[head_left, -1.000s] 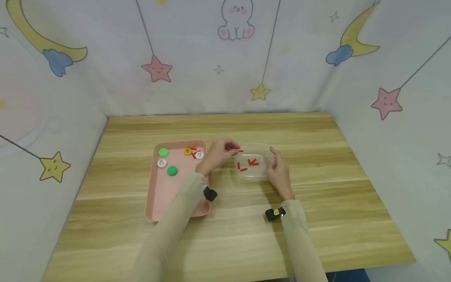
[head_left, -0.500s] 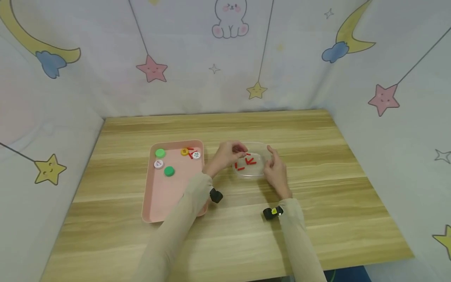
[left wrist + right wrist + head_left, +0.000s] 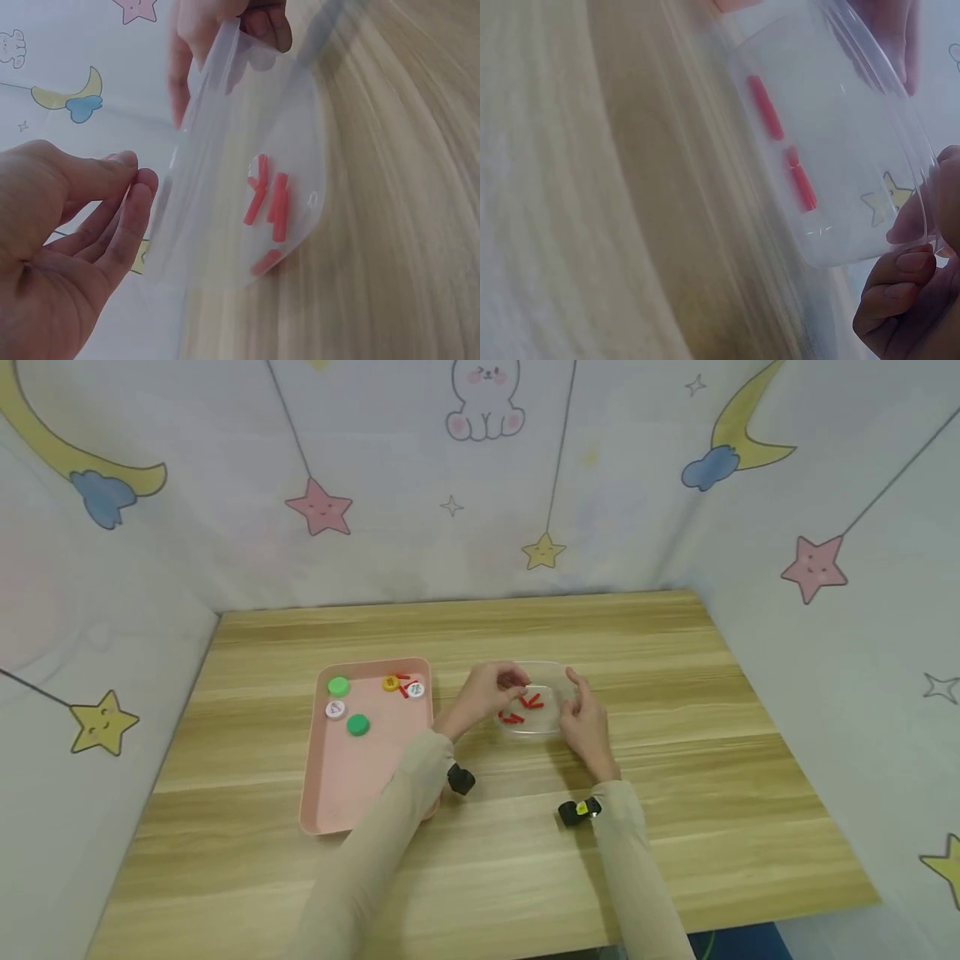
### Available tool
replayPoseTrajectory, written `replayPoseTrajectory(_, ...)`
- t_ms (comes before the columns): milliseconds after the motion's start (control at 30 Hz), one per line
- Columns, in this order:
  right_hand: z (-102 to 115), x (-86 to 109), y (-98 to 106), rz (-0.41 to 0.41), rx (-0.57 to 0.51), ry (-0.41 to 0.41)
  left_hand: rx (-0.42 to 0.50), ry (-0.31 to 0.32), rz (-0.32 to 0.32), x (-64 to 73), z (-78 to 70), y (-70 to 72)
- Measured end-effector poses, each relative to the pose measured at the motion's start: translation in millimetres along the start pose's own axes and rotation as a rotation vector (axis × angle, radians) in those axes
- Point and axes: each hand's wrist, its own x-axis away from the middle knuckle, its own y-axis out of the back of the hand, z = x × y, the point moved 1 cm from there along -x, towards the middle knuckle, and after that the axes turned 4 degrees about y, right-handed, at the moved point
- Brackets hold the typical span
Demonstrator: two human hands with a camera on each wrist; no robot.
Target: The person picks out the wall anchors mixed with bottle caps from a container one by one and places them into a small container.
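A clear plastic box [image 3: 540, 734] stands on the wooden table, with several short red sticks [image 3: 280, 208] lying on its bottom. My right hand [image 3: 587, 727] grips the box's right rim, pinched between thumb and curled fingers in the right wrist view. Over the box's left side is my left hand [image 3: 482, 695]. In the left wrist view its thumb tip meets the forefinger tip, the fingers are curled, and no red stick shows between them.
Left of the box lies a pink tray [image 3: 337, 789]. Inside it are a light green cap [image 3: 338, 687], a dark green cap [image 3: 357, 725], a yellow cap [image 3: 391, 683], two printed white caps [image 3: 335, 710] and a few red sticks [image 3: 403, 692]. A patterned cloth wall [image 3: 390, 560] rises behind the table.
My left hand has moved right over the box and let go of a red stick, which now lies among the others. My right hand keeps its grip on the rim.
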Motion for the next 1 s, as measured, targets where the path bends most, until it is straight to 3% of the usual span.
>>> replayPoseTrajectory(233,0,0.4,-1,0.01,0.001,-0.026,-0.018,0.015,-0.045,9.5,3.3,20.8)
replayPoseTrajectory(533,0,0.9,-1,0.013,0.004,-0.029,-0.023,0.104,-0.098,24.1,17.0,55.5)
replayPoseTrajectory(1000,1,0.3,-2,0.009,0.008,-0.009,-0.011,0.123,-0.149,41.5,39.7,95.0)
